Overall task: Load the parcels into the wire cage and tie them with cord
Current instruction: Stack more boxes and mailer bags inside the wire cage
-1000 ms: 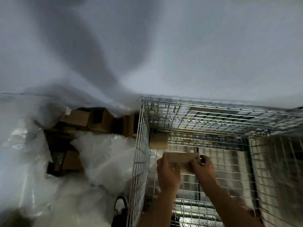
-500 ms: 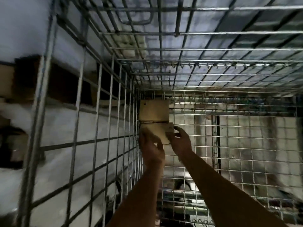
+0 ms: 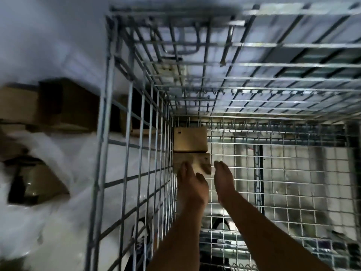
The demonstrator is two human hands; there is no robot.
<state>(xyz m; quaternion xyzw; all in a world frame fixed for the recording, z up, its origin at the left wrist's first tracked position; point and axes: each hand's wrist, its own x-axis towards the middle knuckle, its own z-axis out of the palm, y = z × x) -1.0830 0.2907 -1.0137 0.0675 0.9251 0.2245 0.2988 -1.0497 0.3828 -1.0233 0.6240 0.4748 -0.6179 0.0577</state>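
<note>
I am looking into the wire cage [image 3: 136, 133] along its left wall. Two brown cardboard parcels lie one behind the other in the far left corner. The farther parcel [image 3: 190, 138] is untouched. My left hand [image 3: 190, 182] rests with straight fingers on the nearer parcel [image 3: 201, 160], which lies against the left mesh. My right hand [image 3: 222, 178] is just right of that parcel, fingers straight, fingertips beside its right edge. Neither hand grips anything. No cord is in view.
Outside the cage on the left are several brown cardboard boxes [image 3: 64, 106] among white plastic wrap [image 3: 48, 153]. Wire mesh [image 3: 273, 173] encloses the space around my arms. The view is blurred.
A second ago both hands gripped the nearer parcel at the cage mouth. They carried it deep inside to the first parcel. Both hands have released their grip; fingers are straight.
</note>
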